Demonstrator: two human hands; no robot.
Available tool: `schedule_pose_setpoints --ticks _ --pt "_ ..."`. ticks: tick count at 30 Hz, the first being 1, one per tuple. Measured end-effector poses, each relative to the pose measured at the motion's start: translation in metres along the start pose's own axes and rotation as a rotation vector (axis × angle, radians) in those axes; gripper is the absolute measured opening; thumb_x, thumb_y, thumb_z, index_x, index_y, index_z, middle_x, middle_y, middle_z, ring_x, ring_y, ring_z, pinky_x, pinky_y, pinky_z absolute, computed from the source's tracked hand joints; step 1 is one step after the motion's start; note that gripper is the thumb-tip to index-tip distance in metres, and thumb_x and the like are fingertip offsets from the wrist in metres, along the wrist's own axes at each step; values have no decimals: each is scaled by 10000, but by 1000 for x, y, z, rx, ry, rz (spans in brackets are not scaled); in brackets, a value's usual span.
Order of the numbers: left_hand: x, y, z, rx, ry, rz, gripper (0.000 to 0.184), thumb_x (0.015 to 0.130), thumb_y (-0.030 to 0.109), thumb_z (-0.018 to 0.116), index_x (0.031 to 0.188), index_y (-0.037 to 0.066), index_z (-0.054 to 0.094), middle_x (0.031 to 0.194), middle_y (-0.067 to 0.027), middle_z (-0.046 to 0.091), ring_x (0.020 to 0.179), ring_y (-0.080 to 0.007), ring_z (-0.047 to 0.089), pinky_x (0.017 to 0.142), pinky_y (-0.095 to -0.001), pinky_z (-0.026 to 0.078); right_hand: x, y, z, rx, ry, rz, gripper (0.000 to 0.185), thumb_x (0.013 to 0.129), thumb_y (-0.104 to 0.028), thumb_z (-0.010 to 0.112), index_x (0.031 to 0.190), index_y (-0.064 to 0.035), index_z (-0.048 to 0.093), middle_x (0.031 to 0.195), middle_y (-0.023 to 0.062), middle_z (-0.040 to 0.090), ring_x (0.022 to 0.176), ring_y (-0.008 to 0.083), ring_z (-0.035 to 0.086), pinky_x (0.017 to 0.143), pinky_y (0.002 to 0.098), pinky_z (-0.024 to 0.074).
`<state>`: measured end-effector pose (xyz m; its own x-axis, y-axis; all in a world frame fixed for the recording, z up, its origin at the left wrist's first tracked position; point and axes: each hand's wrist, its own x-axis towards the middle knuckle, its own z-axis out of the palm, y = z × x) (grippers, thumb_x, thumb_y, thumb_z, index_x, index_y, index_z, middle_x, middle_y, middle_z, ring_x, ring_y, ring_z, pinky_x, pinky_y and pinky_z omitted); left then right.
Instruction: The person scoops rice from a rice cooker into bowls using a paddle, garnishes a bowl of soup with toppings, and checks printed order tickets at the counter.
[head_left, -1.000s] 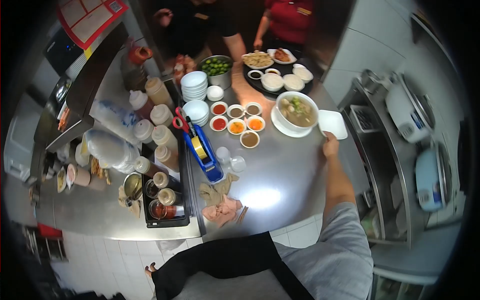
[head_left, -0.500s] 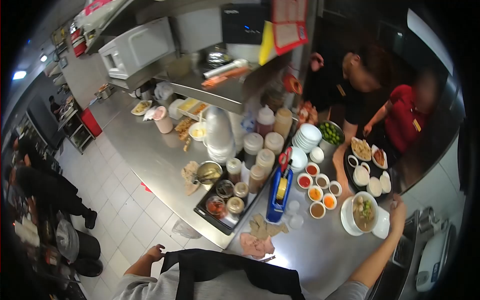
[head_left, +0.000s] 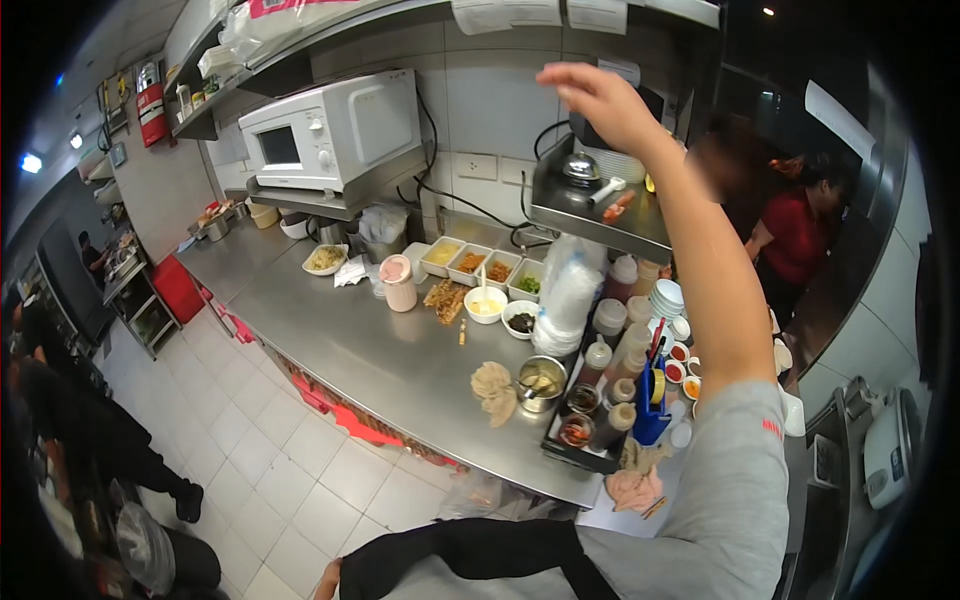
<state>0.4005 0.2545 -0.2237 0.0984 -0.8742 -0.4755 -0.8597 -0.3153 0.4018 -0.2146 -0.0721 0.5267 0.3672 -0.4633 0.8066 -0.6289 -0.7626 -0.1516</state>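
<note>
My right hand (head_left: pixel 598 98) is raised high at the upper middle, fingers stretched out and nothing visible in them. It is nearest to a black printer (head_left: pixel 585 132), which it partly covers, and to white paper slips (head_left: pixel 508 14) hanging above. Below it, a metal shelf (head_left: pixel 600 228) carries a silver call bell (head_left: pixel 581 167), a white stick-like item (head_left: pixel 608 190) and a small orange thing. Only a sliver of my left hand (head_left: pixel 329 580) shows at the bottom edge beside my apron; its fingers are hidden.
A microwave (head_left: pixel 372 130) stands on a wall bracket. The steel counter (head_left: pixel 345 310) bears topping tubs (head_left: pixel 440 257), a pink canister (head_left: pixel 398 285), a metal pot (head_left: pixel 541 383), squeeze bottles (head_left: pixel 610 317) and a blue tape dispenser (head_left: pixel 652 405). A person in red (head_left: pixel 795 235) is at the right.
My right hand has left the soup bowl's side and risen to the printer. My view has swung left and up. My left hand has dropped mostly out of sight.
</note>
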Motion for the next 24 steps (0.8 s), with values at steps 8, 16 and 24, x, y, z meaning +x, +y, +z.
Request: schedule_pose_setpoints --ticks 8,16,24 --pt "-8 1 -57 -507 94 -107 340 808 321 646 972 23 630 879 -164 669 780 -260 650 695 -376 513 133 75 32 -158 519 422 413 751 -231 727 1127 -85 639 1051 57 615 975 172 573 858 287 430" --pt "13 275 -232 -1041 204 508 159 910 60 523 1057 2 499 922 -93 620 832 -148 612 759 -290 483 -71 -82 252 673 377 352 372 783 30 584 1152 -17 593 1094 45 591 824 70 522 731 223 442" --pt "109 362 -254 -1214 124 623 374 798 -18 619 1146 65 512 1016 -44 593 939 -137 584 793 -278 464 -265 -114 433 1239 -222 964 484 772 63 627 1234 -23 511 1236 90 457 1025 142 546 813 249 488"
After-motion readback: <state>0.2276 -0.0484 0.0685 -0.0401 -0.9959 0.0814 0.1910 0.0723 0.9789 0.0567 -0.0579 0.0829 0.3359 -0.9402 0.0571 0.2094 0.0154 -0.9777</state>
